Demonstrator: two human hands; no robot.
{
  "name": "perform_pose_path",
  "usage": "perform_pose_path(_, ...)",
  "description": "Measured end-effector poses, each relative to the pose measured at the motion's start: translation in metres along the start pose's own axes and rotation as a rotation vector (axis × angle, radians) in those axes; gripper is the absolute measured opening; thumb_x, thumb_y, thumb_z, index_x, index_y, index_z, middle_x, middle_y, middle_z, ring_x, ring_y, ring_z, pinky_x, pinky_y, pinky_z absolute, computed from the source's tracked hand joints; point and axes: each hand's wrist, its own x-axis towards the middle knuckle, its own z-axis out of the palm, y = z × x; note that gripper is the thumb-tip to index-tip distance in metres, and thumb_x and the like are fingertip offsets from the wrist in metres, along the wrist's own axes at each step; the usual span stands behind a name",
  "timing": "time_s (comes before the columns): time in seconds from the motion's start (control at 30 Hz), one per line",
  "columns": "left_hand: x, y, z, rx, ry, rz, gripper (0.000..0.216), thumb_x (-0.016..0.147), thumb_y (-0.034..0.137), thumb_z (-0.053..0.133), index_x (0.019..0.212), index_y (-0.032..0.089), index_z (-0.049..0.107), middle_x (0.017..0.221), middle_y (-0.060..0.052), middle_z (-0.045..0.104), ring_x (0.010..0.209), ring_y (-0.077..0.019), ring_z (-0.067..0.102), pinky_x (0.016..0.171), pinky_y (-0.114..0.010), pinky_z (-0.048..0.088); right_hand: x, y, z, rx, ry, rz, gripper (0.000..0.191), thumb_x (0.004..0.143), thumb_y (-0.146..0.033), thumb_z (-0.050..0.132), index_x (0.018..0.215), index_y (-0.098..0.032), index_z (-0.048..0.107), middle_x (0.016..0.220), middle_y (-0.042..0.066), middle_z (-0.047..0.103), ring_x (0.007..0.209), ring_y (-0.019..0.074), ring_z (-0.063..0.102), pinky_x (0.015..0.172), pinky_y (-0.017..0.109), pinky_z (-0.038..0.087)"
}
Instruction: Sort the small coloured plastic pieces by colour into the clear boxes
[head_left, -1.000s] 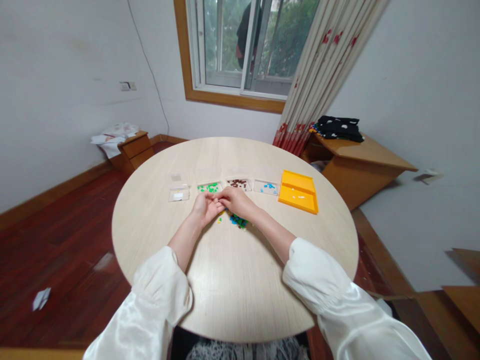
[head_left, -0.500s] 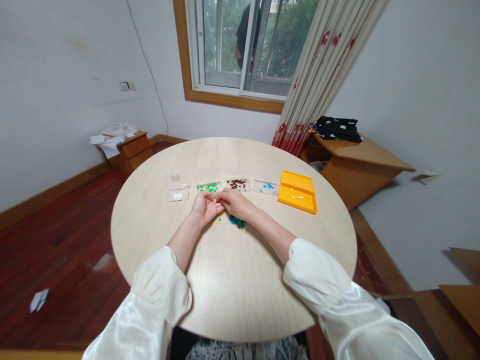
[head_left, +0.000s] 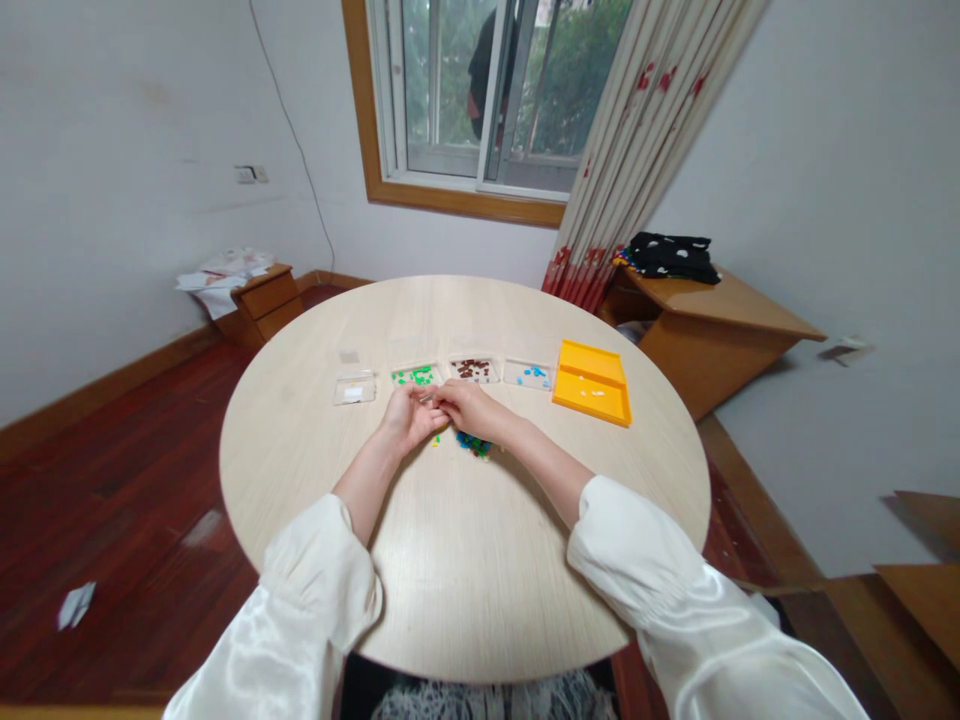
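Observation:
Palm up and slightly cupped, my left hand (head_left: 407,420) is held above the table with its fingers stretched to the right. My right hand (head_left: 471,408) reaches over that palm, its fingertips pinched together. What lies between them is too small to make out. Just below the hands is a pile of tiny mixed pieces (head_left: 474,445), mainly blue and green, with a few yellow-green pieces (head_left: 436,440) apart from it. Beyond the hands stand clear boxes: one with green pieces (head_left: 417,375), one with brown pieces (head_left: 472,368), one with blue pieces (head_left: 533,373).
A yellow case (head_left: 592,390) lies open at the right with small white pieces in it. At the left is another clear box (head_left: 354,388) with something white inside. The round table (head_left: 495,580) fills the middle; a wooden desk (head_left: 731,310) stands beyond its right side.
The two hands stay together over the table, with only a slight shift of the right fingertips over the left palm. The whole view has moved a little.

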Motion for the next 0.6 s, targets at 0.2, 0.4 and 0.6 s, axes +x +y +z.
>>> perform_pose_path(0.2, -0.003, -0.002, 0.003, 0.114, -0.021, -0.017, 0.012, 0.062, 0.012, 0.042, 0.073, 0.016, 0.045, 0.061, -0.004, 0.051, 0.055, -0.0168, 0.057, 0.057, -0.033, 0.053, 0.001, 0.002, -0.009, 0.069, -0.074, 0.074, 0.023, 0.071, 0.003, 0.05, 0.076, -0.013, 0.065, 0.075, 0.002, 0.064, 0.07, 0.0097, 0.055, 0.07, 0.021, 0.039)
perform_pose_path(0.4, -0.005, -0.001, 0.005, 0.107, -0.041, 0.027, 0.012, 0.064, 0.011, 0.043, 0.074, 0.013, 0.049, 0.059, -0.005, 0.053, 0.053, -0.0145, 0.058, 0.059, -0.028, 0.053, -0.004, -0.003, -0.005, 0.024, 0.032, 0.013, 0.021, 0.073, 0.001, 0.047, 0.078, -0.013, 0.062, 0.079, 0.003, 0.064, 0.075, 0.0116, 0.054, 0.071, 0.022, 0.039)
perform_pose_path(0.6, -0.004, 0.001, 0.005, 0.139, 0.013, 0.071, 0.029, 0.065, 0.011, 0.044, 0.093, 0.009, 0.054, 0.082, -0.016, 0.064, 0.075, -0.0217, 0.066, 0.071, -0.034, 0.054, 0.008, 0.015, -0.017, -0.015, 0.238, 0.16, 0.017, 0.075, -0.004, 0.047, 0.077, -0.013, 0.06, 0.076, 0.004, 0.062, 0.072, 0.0125, 0.054, 0.071, 0.023, 0.04)
